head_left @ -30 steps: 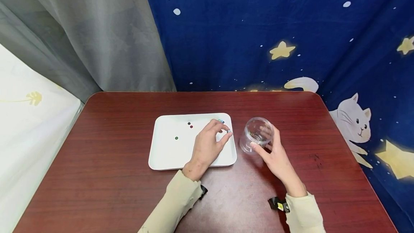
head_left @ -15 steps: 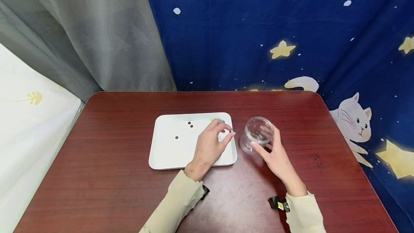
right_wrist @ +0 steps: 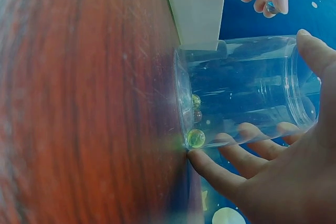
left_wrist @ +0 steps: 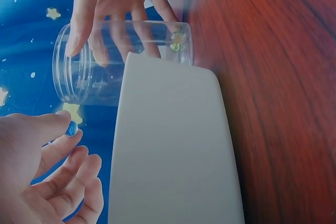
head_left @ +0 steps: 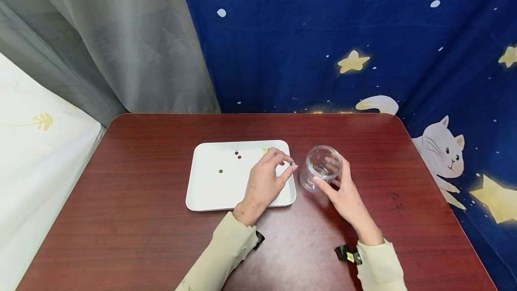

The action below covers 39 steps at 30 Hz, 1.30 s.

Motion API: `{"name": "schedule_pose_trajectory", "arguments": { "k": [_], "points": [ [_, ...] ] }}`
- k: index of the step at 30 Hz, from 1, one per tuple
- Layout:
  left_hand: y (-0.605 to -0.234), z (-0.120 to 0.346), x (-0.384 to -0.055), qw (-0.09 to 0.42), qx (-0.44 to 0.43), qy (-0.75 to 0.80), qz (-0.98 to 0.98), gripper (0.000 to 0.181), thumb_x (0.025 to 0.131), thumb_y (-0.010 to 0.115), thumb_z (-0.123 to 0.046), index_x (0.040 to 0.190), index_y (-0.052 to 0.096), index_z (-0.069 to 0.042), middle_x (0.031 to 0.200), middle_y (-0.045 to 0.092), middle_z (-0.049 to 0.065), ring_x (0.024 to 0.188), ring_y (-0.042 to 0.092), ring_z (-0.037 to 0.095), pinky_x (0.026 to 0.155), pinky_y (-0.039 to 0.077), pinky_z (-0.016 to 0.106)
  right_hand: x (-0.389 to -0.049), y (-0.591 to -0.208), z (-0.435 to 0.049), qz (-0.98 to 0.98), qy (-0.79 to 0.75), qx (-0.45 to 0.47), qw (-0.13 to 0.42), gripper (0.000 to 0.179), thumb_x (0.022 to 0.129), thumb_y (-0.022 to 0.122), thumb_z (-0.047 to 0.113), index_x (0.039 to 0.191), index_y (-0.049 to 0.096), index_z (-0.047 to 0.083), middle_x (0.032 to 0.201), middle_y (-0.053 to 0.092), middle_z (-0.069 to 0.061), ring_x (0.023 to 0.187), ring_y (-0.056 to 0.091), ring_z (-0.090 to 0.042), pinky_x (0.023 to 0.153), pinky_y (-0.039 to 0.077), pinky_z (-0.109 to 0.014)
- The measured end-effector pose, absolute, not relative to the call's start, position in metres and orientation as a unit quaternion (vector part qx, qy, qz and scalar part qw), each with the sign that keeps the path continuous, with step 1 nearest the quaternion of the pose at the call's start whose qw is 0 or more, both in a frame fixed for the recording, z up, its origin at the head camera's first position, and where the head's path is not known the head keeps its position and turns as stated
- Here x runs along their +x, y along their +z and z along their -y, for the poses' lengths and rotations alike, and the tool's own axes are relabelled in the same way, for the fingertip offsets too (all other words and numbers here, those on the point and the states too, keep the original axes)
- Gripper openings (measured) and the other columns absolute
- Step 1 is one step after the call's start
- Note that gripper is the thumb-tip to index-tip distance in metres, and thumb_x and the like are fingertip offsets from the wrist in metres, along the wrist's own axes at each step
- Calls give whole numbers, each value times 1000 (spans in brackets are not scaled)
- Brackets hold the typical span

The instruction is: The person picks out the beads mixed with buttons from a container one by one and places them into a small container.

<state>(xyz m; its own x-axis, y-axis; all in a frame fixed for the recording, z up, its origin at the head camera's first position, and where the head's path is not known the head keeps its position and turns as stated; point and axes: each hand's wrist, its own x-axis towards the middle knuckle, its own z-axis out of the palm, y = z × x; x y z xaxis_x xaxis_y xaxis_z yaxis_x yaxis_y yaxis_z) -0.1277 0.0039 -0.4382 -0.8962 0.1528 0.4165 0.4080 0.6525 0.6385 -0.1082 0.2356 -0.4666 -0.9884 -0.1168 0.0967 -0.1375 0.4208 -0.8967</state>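
Note:
Between its thumb and index finger my left hand [head_left: 262, 183] pinches a small blue glass marble [left_wrist: 72, 128]. It is held above the right edge of the white tray [head_left: 206, 192], just left of the jar's mouth. My right hand [head_left: 347, 199] grips a clear plastic jar [right_wrist: 241, 82] from the right side, thumb near the threaded rim and fingers spread round the wall. The jar stands upright on the table, lidless. At its bottom lie a few marbles, among them a yellow-green marble [right_wrist: 196, 138] and a reddish marble [right_wrist: 197, 116].
Spread over the tray are a green marble [head_left: 221, 171], a red marble [head_left: 239, 157], a dark marble [head_left: 236, 153] and a yellow marble [head_left: 264, 151]. My left hand hides part of the tray. Behind the reddish-brown table [head_left: 141, 183] hang grey and blue curtains.
My left hand has moved a little to the right with the marble, from over the tray towards the jar. The right hand and jar have stayed in place.

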Motion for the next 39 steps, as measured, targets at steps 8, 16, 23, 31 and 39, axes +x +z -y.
{"name": "schedule_pose_trajectory", "arguments": {
  "k": [8,16,23,31,39],
  "points": [
    [-438,-7,-127,160,-157,-392,893,12,94,79,-30,101,77,-20,102,70,-6,91,70,14,73,56,32,-108,-467,-236,842,534,74,8,84,99,71,17,163,15,18,159,40,-21,149,43,-42,111,41,-68],
    [-437,-9,-125,163,-166,-396,888,14,94,79,-30,102,77,-18,102,70,-5,94,70,12,76,57,31,-109,-467,-236,842,535,76,11,85,99,71,16,163,15,20,159,41,-21,149,44,-41,111,41,-68],
    [-437,-12,-125,166,-168,-403,884,14,94,78,-30,102,77,-18,102,70,-4,92,69,12,77,56,30,-108,-466,-236,842,534,75,10,85,99,71,16,163,15,19,159,40,-21,150,43,-42,111,41,-68],
    [-436,-14,-125,159,-167,-410,882,13,95,78,-30,103,77,-20,104,70,-6,94,70,13,78,56,30,-108,-466,-236,843,533,74,6,85,100,71,17,163,14,20,159,40,-21,150,43,-41,110,42,-66],
    [-435,-15,-124,159,-166,-412,882,14,94,79,-30,104,77,-20,105,70,-7,97,70,10,80,57,30,-109,-466,-236,845,530,73,8,85,100,71,17,163,14,20,159,40,-21,150,43,-41,111,42,-66]
  ]
}}
